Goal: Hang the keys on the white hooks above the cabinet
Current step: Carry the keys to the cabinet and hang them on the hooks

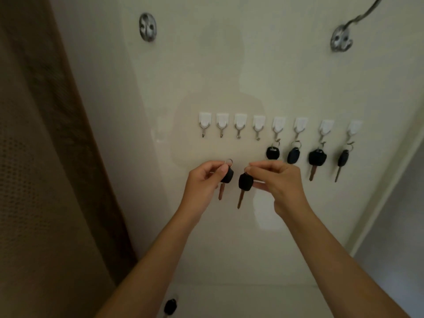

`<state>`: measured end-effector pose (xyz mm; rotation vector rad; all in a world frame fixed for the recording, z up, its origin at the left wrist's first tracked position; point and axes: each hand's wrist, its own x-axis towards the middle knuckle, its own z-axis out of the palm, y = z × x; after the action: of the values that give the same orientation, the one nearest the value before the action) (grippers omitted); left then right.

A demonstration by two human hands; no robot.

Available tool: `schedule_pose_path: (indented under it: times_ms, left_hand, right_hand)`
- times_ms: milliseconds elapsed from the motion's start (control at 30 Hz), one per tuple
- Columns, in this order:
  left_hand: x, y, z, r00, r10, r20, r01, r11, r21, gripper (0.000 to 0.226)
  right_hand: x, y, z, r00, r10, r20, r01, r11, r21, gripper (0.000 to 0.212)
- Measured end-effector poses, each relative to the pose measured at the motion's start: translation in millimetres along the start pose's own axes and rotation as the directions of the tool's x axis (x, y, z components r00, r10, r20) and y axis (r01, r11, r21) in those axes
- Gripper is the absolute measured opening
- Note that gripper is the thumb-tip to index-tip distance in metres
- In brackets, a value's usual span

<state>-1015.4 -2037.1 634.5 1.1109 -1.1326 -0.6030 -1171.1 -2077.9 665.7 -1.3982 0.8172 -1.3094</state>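
A row of several white hooks (259, 124) is stuck on the cream wall. The right-hand hooks each carry a black-headed key (317, 158); the left-hand hooks hang bare. My left hand (203, 183) pinches a black-headed key (226, 176) by its ring, below the bare hooks. My right hand (278, 183) holds a second black-headed key (245, 182) by its ring, blade hanging down. The two held keys are close together, apart from the hooks. Another black key (170, 306) lies on the cabinet top at the bottom edge.
Two round metal coat hooks (148, 26) (341, 40) are fixed high on the wall. A brown curtain (46, 157) hangs at the left. The white cabinet top (241, 299) lies below my forearms. A wall corner runs down at the right.
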Motion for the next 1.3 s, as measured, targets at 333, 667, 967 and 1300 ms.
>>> schedule_pose_path:
  times_ms: [333, 667, 967, 1300]
  left_hand:
    - [24.8, 29.1, 22.6, 0.997, 0.070, -0.018, -0.071, 0.996, -0.050, 0.014]
    - [30.0, 31.9, 26.7, 0.997, -0.025, -0.077, 0.019, 0.996, -0.088, 0.011]
    - [28.3, 29.1, 28.6, 0.995, -0.064, -0.078, 0.057, 0.994, -0.090, 0.012]
    - [5.6, -3.8, 15.8, 0.982, 0.021, -0.187, 0.032, 0.961, 0.274, 0.025]
  right_hand:
    - [29.4, -36.9, 2.6, 0.969, -0.205, -0.135, 0.190, 0.976, -0.110, 0.011]
    - [42.4, -33.8, 0.6, 0.932, -0.335, -0.142, 0.276, 0.906, -0.322, 0.010]
    - [40.3, -24.6, -5.1, 0.916, -0.380, -0.125, 0.335, 0.900, -0.281, 0.011]
    - [2.0, 5.5, -10.6, 0.850, -0.526, -0.040, 0.464, 0.781, -0.419, 0.017]
